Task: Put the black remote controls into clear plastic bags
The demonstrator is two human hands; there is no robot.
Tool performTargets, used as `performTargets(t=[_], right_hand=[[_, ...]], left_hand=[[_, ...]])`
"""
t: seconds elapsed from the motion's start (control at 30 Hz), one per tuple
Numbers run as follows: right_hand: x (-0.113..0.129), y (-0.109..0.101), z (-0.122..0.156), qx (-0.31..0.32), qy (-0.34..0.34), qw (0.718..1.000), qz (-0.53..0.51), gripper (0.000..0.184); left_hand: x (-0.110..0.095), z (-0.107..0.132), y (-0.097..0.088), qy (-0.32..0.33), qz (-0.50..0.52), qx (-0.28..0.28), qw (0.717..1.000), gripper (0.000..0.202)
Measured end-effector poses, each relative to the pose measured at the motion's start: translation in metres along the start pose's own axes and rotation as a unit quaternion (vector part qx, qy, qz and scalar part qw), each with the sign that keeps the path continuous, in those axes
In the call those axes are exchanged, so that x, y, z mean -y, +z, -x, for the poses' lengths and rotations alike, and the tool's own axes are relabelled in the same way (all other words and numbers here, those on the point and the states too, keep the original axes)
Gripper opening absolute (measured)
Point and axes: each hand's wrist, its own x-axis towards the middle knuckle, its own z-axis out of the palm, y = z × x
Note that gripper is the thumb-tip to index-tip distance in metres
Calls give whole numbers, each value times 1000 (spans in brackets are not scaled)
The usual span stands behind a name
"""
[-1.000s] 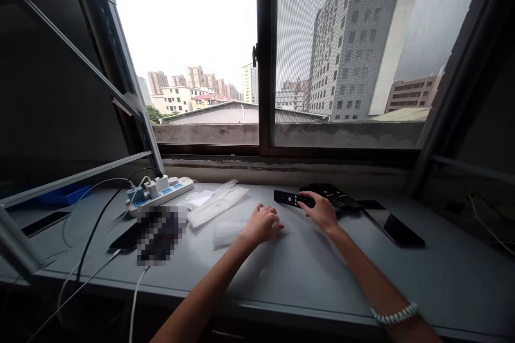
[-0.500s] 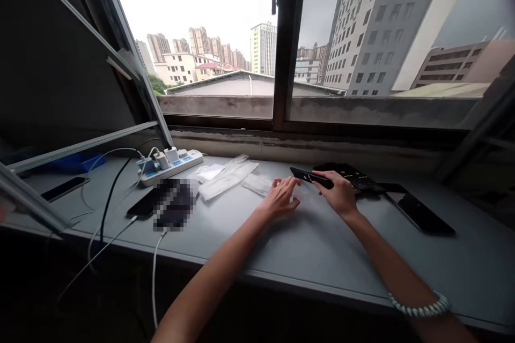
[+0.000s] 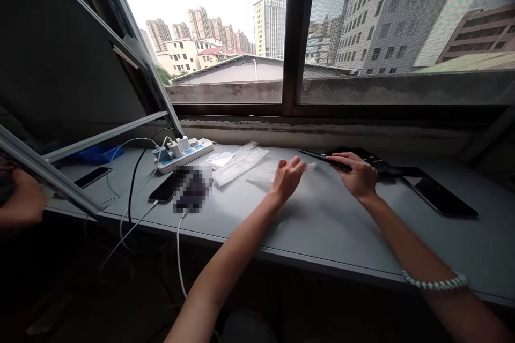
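My right hand (image 3: 358, 177) grips a slim black remote control (image 3: 322, 156) by its near end, its far end pointing left, tilted just above the desk. My left hand (image 3: 287, 174) is closed in a pinch on a thin clear plastic bag (image 3: 259, 177). A crumpled bit of the clear plastic shows past the fingers, toward the remote control. Behind my right hand lies a dark heap of black items with small buttons (image 3: 376, 161), partly hidden by the hand. More flat clear plastic bags (image 3: 241, 166) lie left of my left hand.
A white power strip (image 3: 185, 154) with chargers and cables stands at the back left. Black phones (image 3: 161, 190) lie nearby, one blurred out. At right is a flat black device (image 3: 440, 193). A metal frame (image 3: 108, 136) crosses the left; beyond it shows another person's arm (image 3: 24, 201).
My left hand has closed, and the clear plastic is now raised at its fingers. My right hand has turned the remote control edge-on. The view has shifted; another person's arm has appeared at left.
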Motion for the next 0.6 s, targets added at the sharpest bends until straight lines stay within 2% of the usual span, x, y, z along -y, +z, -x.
performTargets(t=[0.1, 0.2, 0.37, 0.5, 0.6], right_hand=[[-3, 3, 1, 22, -3, 1000, 12, 21], [-5, 4, 2, 13, 3, 1000, 5, 22], [-5, 5, 1, -40, 12, 999, -21, 31], [-7, 5, -1, -40, 21, 998, -34, 38], [-9, 4, -4, -44, 25, 998, -42, 33]], left_hand=[[1, 0, -13, -38, -21, -81, 996, 25], [4, 1, -19, -55, -36, -112, 992, 21], [10, -1, -12, -29, -33, -64, 997, 19], [18, -4, 0, 11, -9, 1, 1000, 26], [26, -4, 5, -14, 10, 25, 1000, 24]])
